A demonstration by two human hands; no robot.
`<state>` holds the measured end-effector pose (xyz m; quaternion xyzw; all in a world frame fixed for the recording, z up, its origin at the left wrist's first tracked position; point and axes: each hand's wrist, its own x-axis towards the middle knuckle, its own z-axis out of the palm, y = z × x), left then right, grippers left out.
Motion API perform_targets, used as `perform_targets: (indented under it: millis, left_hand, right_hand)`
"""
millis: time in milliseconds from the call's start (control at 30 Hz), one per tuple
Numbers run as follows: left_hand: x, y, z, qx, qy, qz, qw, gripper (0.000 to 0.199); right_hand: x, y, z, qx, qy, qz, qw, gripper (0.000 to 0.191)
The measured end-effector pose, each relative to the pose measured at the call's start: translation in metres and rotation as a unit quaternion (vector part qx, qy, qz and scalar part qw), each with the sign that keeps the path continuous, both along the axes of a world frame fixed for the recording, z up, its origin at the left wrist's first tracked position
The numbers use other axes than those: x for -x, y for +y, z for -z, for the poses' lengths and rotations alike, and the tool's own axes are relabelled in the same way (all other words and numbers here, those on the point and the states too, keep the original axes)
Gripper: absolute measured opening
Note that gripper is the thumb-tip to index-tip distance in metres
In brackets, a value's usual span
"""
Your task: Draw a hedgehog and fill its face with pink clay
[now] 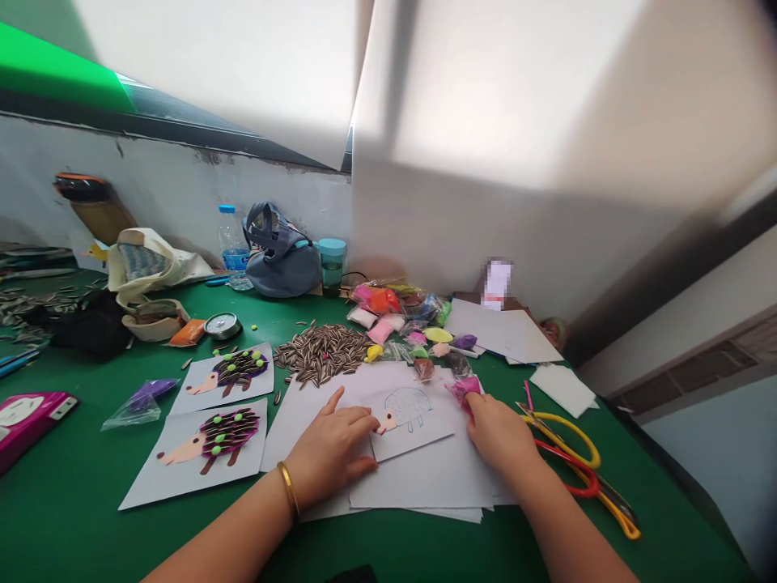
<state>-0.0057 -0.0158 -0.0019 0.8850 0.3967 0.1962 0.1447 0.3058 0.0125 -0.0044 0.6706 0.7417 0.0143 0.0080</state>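
A small white card (418, 429) with a hedgehog outline in blue lines lies on a stack of white paper (425, 486). Its face (388, 419) is filled in with peach clay. My left hand (333, 445) rests palm down on the card's left edge, fingers apart, with a gold bangle at the wrist. To the right, my right hand (494, 429) has its fingers closed on a pink clay packet (464, 390) in clear wrap. Two finished hedgehog pictures (227, 433) (234, 374), with seed spines and green dots, lie to the left.
Sunflower seeds (319, 352) are heaped behind the paper, beside several bags of coloured clay (388, 304). Yellow- and red-handled scissors (571, 453) lie at right. A purple clay packet (146, 395) and a magenta box (33, 421) are at left. A blue bag (282, 263) stands by the wall.
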Motion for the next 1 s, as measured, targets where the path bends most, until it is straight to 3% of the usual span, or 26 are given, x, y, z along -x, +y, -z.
perform_targets:
  millis: [133, 267, 400, 533, 700, 1000]
  left_hand:
    - [0.0, 0.001, 0.0, 0.005, -0.004, 0.003, 1.0, 0.036]
    - [0.002, 0.002, -0.001, 0.013, 0.006, 0.013, 1.0, 0.033]
    - [0.005, 0.002, -0.001, -0.003, 0.009, 0.037, 0.999, 0.015]
    - [0.007, 0.002, 0.001, -0.011, 0.012, 0.041, 0.999, 0.012]
    - [0.005, 0.002, -0.001, -0.007, 0.015, 0.039, 0.999, 0.013]
    - [0.005, 0.003, -0.001, 0.006, 0.032, 0.036, 0.999, 0.014]
  right_hand:
    - [0.002, -0.005, -0.007, -0.025, 0.001, -0.001, 1.0, 0.017]
    - [0.013, -0.016, -0.019, -0.074, 0.101, -0.037, 0.991, 0.013]
    - [0.036, -0.023, -0.021, -0.032, 0.219, -0.17, 0.96, 0.017]
    - [0.058, -0.026, -0.007, -0.045, 0.216, -0.274, 0.936, 0.017]
    - [0.066, -0.024, 0.004, -0.088, 0.173, -0.289, 0.937, 0.017]
    - [0.068, -0.018, 0.008, -0.086, 0.15, -0.276, 0.945, 0.014]
